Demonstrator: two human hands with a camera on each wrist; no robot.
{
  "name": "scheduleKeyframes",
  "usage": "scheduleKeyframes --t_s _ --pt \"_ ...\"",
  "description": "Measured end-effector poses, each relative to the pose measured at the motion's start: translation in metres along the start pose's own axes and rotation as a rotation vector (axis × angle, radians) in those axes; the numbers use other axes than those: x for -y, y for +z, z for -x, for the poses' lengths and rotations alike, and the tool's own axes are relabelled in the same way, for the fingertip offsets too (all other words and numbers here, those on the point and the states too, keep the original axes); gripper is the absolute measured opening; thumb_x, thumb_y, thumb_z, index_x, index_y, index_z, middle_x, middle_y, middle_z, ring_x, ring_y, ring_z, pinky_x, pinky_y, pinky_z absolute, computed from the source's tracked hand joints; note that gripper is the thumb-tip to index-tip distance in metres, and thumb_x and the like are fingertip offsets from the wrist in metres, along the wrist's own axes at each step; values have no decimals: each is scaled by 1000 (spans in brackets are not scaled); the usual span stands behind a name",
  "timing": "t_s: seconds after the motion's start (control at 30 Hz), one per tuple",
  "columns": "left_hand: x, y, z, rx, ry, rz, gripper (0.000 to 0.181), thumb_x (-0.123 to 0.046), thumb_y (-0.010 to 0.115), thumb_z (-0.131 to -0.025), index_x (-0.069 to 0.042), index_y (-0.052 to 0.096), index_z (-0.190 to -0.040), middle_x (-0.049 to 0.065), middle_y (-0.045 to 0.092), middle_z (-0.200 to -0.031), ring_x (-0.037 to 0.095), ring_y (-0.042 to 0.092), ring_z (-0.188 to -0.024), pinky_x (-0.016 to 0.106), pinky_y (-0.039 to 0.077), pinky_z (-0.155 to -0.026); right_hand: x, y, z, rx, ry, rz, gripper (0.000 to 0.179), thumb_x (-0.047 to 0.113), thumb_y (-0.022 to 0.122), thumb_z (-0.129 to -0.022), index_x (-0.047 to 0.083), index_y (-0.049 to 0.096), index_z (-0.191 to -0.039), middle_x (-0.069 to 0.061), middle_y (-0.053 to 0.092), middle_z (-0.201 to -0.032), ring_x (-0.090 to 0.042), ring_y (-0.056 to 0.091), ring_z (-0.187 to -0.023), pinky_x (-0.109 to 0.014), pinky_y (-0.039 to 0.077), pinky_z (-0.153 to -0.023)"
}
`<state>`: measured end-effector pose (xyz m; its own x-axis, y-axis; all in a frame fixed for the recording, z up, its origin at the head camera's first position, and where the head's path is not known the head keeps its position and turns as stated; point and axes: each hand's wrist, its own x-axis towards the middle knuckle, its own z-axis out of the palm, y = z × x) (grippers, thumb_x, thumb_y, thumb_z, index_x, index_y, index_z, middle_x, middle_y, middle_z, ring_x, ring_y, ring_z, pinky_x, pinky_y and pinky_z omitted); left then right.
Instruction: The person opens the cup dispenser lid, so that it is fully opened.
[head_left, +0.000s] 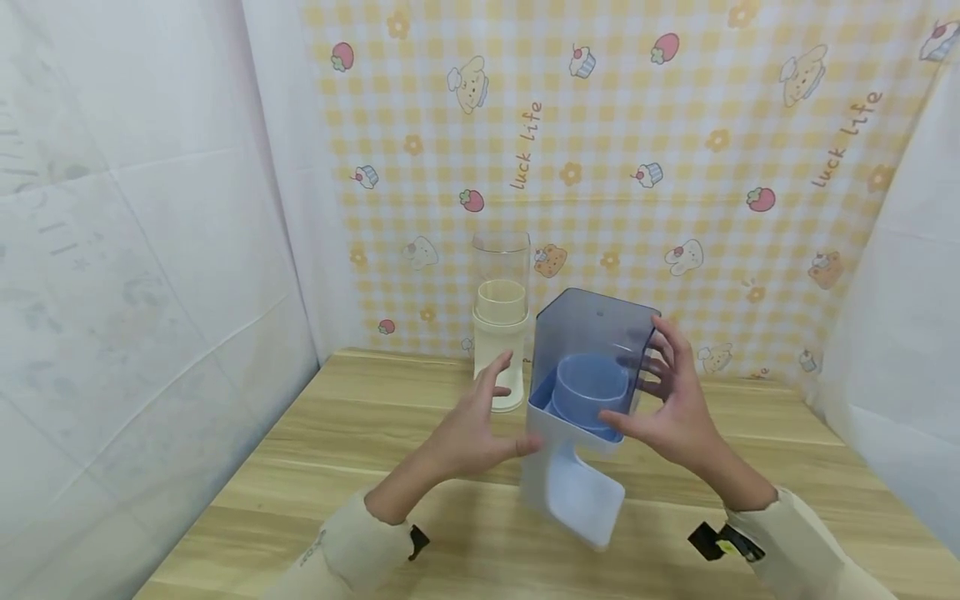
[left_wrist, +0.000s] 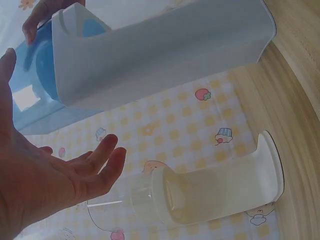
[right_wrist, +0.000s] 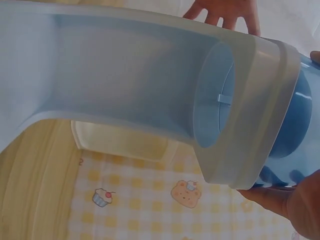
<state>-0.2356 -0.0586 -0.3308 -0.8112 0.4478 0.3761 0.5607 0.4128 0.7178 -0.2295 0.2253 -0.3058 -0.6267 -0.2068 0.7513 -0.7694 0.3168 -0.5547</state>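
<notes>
A blue-and-white dispenser [head_left: 573,492] with a see-through bluish upper container [head_left: 581,329] stands tilted in front of me; a round blue ring shows inside. My right hand [head_left: 678,408] grips the container's right side, thumb in front and fingers behind. In the right wrist view, the white body [right_wrist: 130,75] has a round opening under the container. My left hand [head_left: 476,429] is spread by the dispenser's left side, its thumb near the white body; whether it touches, I cannot tell. Whether the base rests on the table is unclear.
Behind, a cream dispenser [head_left: 498,342] with a clear top stands upright on the wooden table [head_left: 360,417], near its back edge. A yellow checked cloth [head_left: 600,125] hangs at the back, and white cloth [head_left: 150,250] hangs along the left side.
</notes>
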Motion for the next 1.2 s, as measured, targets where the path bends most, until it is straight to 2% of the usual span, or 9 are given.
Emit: scheduleKeyframes --t_s 0.2,0.3,0.4,0.57,0.73,0.83,0.97,1.07,1.2 --pt "4 -1 6 114 4 98 124 -76 70 -71 -28 -5 -158 -1 20 -162 21 46 -134 51 42 -104 8 2 8 26 -109 -194 123 -21 83 -53 2 16 -153 -12 42 -143 -18 58 -115 -23 54 -86" --pt "5 -1 8 177 13 132 125 -77 69 -70 -31 -9 -156 2 18 -162 21 44 -135 53 40 -106 12 2 11 38 -163 -281 121 -18 85 -54 -1 16 -152 -17 41 -145 -21 59 -117 -25 55 -85" --pt "5 -1 11 219 40 143 126 -76 70 -70 -31 -10 -156 2 16 -163 20 43 -136 56 38 -106 17 1 14 50 -183 -321 121 -12 89 -55 -3 17 -151 -19 42 -145 -23 61 -114 -26 56 -83" --pt "5 -2 15 240 113 134 129 -80 67 -67 -29 -9 -157 -1 17 -162 19 43 -136 53 41 -101 24 1 19 80 -228 -370 121 -5 92 -56 -6 16 -150 -23 42 -142 -26 64 -108 -29 57 -80" --pt "4 1 20 273 133 162 131 -82 68 -65 -26 -7 -158 5 22 -160 23 43 -135 46 42 -100 28 3 24 116 -281 -420 122 -4 92 -56 -5 16 -151 -28 33 -150 -29 52 -122 -30 53 -89" --pt "5 4 23 298 129 173 130 -81 69 -64 -28 -4 -158 5 28 -157 23 42 -135 41 42 -102 32 3 28 123 -277 -429 122 -1 93 -56 -4 16 -151 -26 35 -148 -29 48 -126 -30 52 -91" --pt "6 8 26 318 143 202 126 -82 69 -63 -31 2 -157 -2 36 -151 21 40 -134 39 42 -101 35 4 31 146 -277 -450 121 2 93 -60 -3 14 -151 -23 37 -145 -28 46 -126 -29 48 -95" --pt "7 11 29 323 168 236 118 -82 69 -64 -33 12 -155 -5 41 -146 18 43 -130 39 43 -100 36 4 31 165 -280 -466 121 3 92 -62 -3 12 -152 -22 35 -147 -29 43 -129 -29 46 -98" --pt "8 18 32 304 205 311 112 -76 72 -68 -30 18 -155 -4 45 -144 16 46 -127 38 45 -101 36 5 31 180 -275 -470 123 2 91 -62 -3 8 -153 -24 31 -147 -29 43 -129 -30 47 -97"
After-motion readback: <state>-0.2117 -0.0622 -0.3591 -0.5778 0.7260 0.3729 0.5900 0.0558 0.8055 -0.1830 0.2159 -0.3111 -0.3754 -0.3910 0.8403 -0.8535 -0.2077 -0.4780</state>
